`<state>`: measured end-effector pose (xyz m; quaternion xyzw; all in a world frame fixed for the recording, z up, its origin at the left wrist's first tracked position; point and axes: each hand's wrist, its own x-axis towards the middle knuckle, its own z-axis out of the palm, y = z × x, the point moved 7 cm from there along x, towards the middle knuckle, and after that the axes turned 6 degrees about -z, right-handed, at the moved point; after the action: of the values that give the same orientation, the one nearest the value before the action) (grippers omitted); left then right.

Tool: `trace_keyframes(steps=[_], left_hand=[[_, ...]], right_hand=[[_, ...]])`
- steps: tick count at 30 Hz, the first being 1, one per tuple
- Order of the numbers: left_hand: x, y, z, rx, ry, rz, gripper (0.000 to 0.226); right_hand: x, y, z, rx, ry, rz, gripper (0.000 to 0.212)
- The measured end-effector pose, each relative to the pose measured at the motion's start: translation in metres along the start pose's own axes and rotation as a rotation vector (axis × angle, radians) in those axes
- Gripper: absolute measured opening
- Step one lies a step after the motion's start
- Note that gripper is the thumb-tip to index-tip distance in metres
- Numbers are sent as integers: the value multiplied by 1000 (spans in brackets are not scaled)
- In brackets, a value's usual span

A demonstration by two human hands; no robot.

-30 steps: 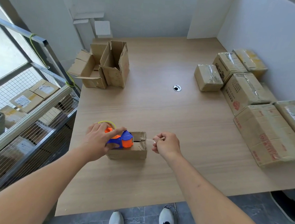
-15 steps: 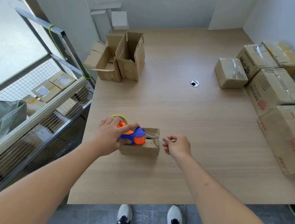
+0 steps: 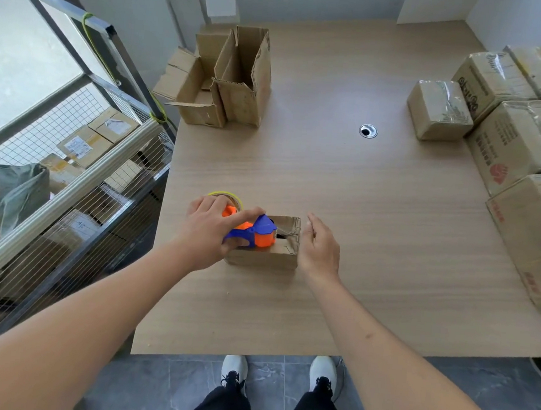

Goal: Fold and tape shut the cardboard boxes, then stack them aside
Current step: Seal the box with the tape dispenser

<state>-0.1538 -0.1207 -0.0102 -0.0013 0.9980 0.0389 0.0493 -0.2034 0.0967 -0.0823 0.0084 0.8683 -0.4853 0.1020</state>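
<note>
A small cardboard box point(image 3: 264, 256) lies on the wooden table point(image 3: 344, 211) near its front edge, with a gap showing between its top flaps. My left hand point(image 3: 210, 229) grips a blue and orange tape dispenser point(image 3: 255, 233) that rests on the box's left half; its tape roll sticks out behind my fingers. My right hand point(image 3: 319, 245) is beside the box's right end with its fingers relaxed, holding nothing.
Two open, unfolded boxes point(image 3: 227, 80) stand at the table's far left. Several taped boxes point(image 3: 511, 127) line the right side. A cable hole point(image 3: 368, 130) is in the table's middle. A wire shelf rack point(image 3: 69, 171) with parcels stands to the left.
My right hand let go of the tape end it pinched, opened, and moved left up against the box's right end. The camera view shifted left.
</note>
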Motion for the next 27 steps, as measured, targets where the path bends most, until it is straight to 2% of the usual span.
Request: trace_keyframes(steps=[4,7,10,16,20,27], left_hand=[[0,0,0,-11,-7,4,60],[6,0,-4,-2,-92,24,59],[15,3,-16,44,-232,110,58],[28,0,-30,-106,-498,97,47],[25,-24,-27,-214,-629,31,40],[-1,-109,-27,-410,-776,-116,31]], right_hand=[[-3,-7,35,254,-60,-29,42],[-4,-4,41,316,-33,-52,36],[0,2,43,301,-11,-70,31],[2,3,44,230,-30,-74,31],[2,5,42,209,-42,-82,30],[4,1,40,64,-30,-62,31]])
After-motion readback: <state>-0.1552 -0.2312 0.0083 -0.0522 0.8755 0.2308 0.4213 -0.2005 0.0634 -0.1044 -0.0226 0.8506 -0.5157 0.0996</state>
